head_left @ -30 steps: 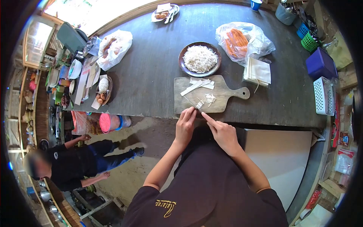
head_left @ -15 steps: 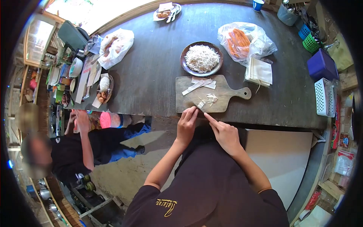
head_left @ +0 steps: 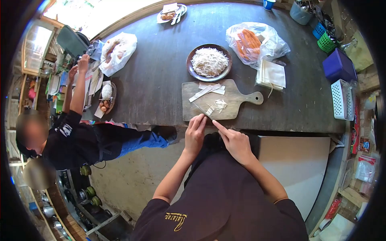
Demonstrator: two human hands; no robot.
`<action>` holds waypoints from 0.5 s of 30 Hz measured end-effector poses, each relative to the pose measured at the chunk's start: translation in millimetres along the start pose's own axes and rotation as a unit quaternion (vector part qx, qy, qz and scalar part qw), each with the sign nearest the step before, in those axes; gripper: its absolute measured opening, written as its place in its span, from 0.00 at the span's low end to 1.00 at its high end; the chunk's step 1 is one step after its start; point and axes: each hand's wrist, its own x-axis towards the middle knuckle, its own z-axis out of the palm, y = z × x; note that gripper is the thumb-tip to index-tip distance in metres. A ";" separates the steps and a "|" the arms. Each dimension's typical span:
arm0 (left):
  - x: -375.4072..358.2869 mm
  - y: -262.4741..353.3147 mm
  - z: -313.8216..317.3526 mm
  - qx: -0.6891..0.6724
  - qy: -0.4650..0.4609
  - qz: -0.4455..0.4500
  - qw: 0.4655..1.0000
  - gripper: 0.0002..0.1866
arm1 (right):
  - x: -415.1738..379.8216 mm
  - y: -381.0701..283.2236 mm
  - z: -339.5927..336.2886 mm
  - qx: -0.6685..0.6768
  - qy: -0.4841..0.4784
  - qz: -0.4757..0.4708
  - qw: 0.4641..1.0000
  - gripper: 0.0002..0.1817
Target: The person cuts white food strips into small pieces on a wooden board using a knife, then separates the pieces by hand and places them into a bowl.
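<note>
A wooden cutting board (head_left: 236, 110) lies at the table's near edge. Pale flat strips (head_left: 207, 91) are on its upper part, with a small pile of thin slivers (head_left: 220, 105) below them. My left hand (head_left: 194, 134) is closed at the board's lower edge, its fingertips pressed together beside short pale pieces (head_left: 210, 110); what they pinch is hidden. My right hand (head_left: 236, 143) is closed round a knife, index finger stretched along it; the thin blade (head_left: 200, 108) slants over the board, and the handle is mostly hidden.
Behind the board stands a bowl of white shreds (head_left: 209, 62). Plastic bags of orange food (head_left: 248, 43) and brownish food (head_left: 118, 54), and folded pale cloths (head_left: 271, 74), lie around. A co-worker (head_left: 76, 138) stands at the left, arms over the table. A white basket (head_left: 341, 99) is right.
The co-worker has straightened and reached both arms forward over the table's left end. My hands keep nearly the same pose at the board; the view has shifted slightly.
</note>
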 end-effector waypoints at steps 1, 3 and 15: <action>0.3 -0.5 0.5 0.002 -0.002 0.001 1.000 0.20 | 0.4 -0.1 1.9 0.005 0.004 0.000 1.000 0.29; -0.3 -0.9 0.6 0.008 -0.006 0.001 1.000 0.20 | 10.9 -0.9 6.8 -0.003 0.008 0.001 1.000 0.29; 0.5 0.2 0.8 0.003 0.001 0.000 1.000 0.19 | 9.0 -1.3 4.4 0.010 -0.006 0.004 1.000 0.29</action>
